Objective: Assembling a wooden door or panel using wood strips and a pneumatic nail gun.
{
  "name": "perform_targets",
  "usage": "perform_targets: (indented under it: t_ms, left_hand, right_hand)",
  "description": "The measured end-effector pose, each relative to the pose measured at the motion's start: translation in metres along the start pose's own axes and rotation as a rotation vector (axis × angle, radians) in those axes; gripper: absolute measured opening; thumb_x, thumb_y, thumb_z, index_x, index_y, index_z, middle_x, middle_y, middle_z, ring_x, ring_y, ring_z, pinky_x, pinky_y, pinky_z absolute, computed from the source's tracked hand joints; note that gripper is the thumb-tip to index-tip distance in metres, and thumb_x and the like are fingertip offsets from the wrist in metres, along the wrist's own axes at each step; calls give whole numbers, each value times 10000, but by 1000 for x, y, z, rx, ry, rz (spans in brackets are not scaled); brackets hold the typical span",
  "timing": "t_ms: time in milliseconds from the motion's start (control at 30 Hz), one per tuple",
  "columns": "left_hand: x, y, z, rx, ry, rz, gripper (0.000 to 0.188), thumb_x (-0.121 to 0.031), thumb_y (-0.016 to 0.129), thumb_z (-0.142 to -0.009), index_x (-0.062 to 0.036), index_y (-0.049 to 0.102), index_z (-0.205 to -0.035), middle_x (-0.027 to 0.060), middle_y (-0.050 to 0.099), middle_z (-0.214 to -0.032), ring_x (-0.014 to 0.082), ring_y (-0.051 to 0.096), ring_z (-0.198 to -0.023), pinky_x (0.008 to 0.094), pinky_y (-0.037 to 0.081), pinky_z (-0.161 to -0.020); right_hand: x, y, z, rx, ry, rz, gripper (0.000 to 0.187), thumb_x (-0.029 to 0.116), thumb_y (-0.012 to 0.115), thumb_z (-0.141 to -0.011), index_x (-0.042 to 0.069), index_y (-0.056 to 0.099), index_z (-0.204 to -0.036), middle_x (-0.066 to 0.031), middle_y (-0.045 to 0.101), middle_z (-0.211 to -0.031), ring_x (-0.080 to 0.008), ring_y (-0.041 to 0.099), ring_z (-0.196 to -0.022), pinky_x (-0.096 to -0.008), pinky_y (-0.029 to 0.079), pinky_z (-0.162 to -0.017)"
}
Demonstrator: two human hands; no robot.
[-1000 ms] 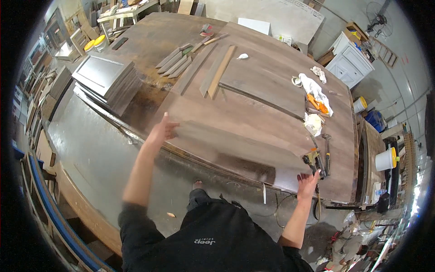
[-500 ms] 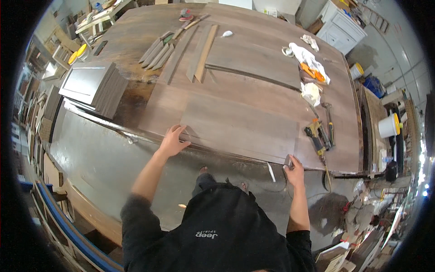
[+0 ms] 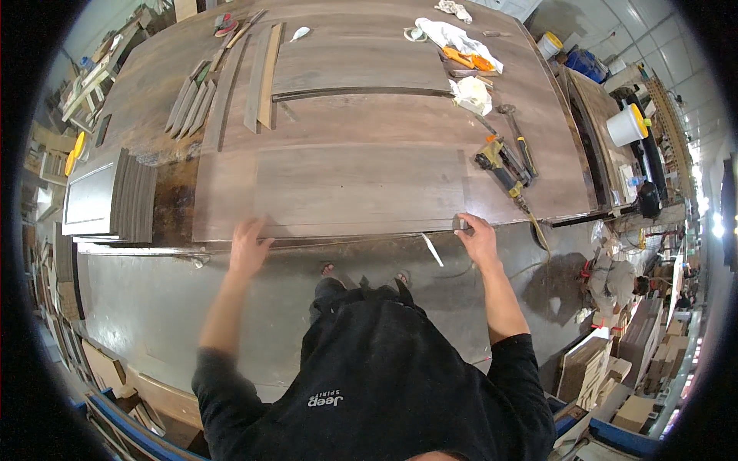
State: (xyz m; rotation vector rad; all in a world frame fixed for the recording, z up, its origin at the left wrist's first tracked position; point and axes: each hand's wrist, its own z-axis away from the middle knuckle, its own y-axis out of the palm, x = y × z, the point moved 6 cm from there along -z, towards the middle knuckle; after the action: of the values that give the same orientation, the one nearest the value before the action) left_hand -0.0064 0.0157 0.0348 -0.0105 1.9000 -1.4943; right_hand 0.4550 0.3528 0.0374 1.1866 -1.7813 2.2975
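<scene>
A flat grey-brown wooden panel (image 3: pixel 357 184) lies near the front edge of the large brown table. Along its near side runs a long thin wooden strip (image 3: pixel 361 228). My right hand (image 3: pixel 478 240) pinches the strip's right end, where a small dark end face shows between thumb and fingers. At the left end is my left hand (image 3: pixel 250 247), its fingers at the panel's near corner but smeared by motion, so its grip is unclear.
Right of the panel lie a nail gun (image 3: pixel 500 173) with a hose and a hammer (image 3: pixel 519 138). Behind are stacked panels (image 3: pixel 361 69), short wood pieces (image 3: pixel 192 107) and white cloths (image 3: pixel 450 38). Framed panels (image 3: pixel 100 196) stand at left. Someone (image 3: pixel 613 280) is at far right.
The head view has shifted, so the table and tools appear further left and higher. My left hand is now blurred by motion; my right hand stays at the strip's right end.
</scene>
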Motion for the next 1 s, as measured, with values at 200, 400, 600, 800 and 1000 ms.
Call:
perform_targets:
  t_ms: [200,400,600,800,1000]
  left_hand:
    - [-1,0,-9,36,-47,-26,673,-121,831,-781,-75,581,-1404,205,584,-1310,404,550,-1226,462,458,-1061]
    - [-1,-6,-26,194,-77,18,827,-137,842,-756,-83,449,-1482,204,554,-1370,414,507,-1287,481,433,-1092]
    - [-41,32,-110,346,65,31,765,-218,791,-827,-57,434,-1485,208,566,-1375,419,506,-1272,507,417,-1086]
    - [-115,108,-116,156,-29,155,683,-301,755,-869,-42,488,-1441,194,629,-1283,399,544,-1212,555,410,-1042]
    - [-178,133,43,160,245,312,735,-219,711,-883,10,395,-1506,252,518,-1441,444,434,-1369,556,287,-1192]
  right_hand:
    - [-8,10,8,-75,135,-316,681,147,777,-858,77,502,-1478,-133,670,-1222,-251,634,-1108,-341,512,-952]
    - [-44,32,87,-272,789,-897,649,281,697,-950,-27,484,-1479,-77,647,-1257,-180,592,-1121,-294,483,-922]
    - [-75,81,214,-327,768,-1191,465,313,654,-954,-11,618,-1285,-55,662,-1165,-160,596,-1051,-282,456,-894]
    - [4,166,296,23,982,-1506,200,316,631,-936,117,636,-946,-40,641,-877,-243,607,-865,-437,474,-828]
    - [3,169,271,-430,823,-1798,348,329,599,-1012,74,584,-1249,-77,662,-1064,-250,638,-894,-418,513,-786]
